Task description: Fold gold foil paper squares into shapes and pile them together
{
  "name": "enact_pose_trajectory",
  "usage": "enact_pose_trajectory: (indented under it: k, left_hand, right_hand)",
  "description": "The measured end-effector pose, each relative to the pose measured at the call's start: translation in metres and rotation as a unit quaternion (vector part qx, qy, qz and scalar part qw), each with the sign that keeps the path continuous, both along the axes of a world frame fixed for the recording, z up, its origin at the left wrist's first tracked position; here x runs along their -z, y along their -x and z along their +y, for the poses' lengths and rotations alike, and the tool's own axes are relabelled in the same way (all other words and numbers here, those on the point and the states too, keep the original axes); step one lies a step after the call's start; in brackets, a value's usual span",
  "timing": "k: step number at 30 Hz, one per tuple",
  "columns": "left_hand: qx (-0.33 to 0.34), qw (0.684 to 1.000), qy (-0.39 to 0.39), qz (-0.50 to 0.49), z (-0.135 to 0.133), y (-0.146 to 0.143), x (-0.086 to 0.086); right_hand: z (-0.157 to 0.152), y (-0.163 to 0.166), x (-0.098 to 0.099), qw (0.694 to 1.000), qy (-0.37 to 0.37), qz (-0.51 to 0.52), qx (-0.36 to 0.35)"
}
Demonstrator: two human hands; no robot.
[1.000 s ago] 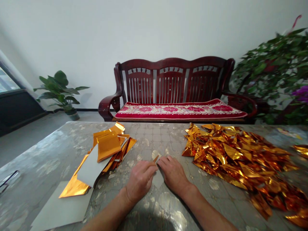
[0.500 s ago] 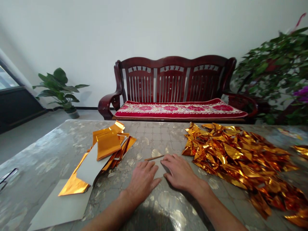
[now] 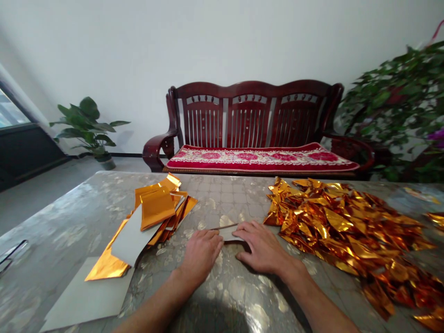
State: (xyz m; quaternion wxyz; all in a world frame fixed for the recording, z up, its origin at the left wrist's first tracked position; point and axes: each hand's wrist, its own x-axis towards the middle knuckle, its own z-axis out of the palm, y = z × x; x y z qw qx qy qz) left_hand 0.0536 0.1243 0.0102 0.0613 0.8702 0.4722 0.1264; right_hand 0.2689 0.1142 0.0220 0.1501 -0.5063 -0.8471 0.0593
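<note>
A small piece of pale paper (image 3: 230,234) with a thin brownish far edge lies between my hands on the table. My left hand (image 3: 202,251) closes on its left end, fingers together and thumb hidden. On the right end, my right hand (image 3: 261,246) grips with bent fingers on top, its thumb apart on the near side. The paper's near edge is lifted a little, with a dark gap under it. Much of the paper is covered by the fingers.
To the left lie gold foil sheets (image 3: 157,207) in a loose stack, with grey-white sheets (image 3: 88,293) nearer me. A big heap of folded gold foil pieces (image 3: 340,217) spreads on the right. Dark-framed glasses (image 3: 14,254) rest at the left table edge. A wooden bench (image 3: 248,115) stands behind.
The near part of the paper has been folded up and away from me, leaving a narrower strip. My left hand has turned and its thumb has tucked out of sight.
</note>
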Motion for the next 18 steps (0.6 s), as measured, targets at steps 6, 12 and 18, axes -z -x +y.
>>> enact_pose_trajectory:
  k: [6,12,18]
  left_hand:
    - [-0.031,0.998,0.011,-0.053,0.005,0.002,0.003]
    - [-0.077,0.995,0.010,-0.058,0.009,0.004,0.004]
    - [-0.107,0.994,-0.013,-0.020,0.011,0.003,0.003]
  right_hand:
    - [0.014,0.008,0.016,0.996,-0.051,0.023,0.069]
    - [0.019,0.022,0.023,0.986,-0.073,0.010,0.150]
    - [0.021,0.027,0.030,0.980,-0.101,-0.003,0.171]
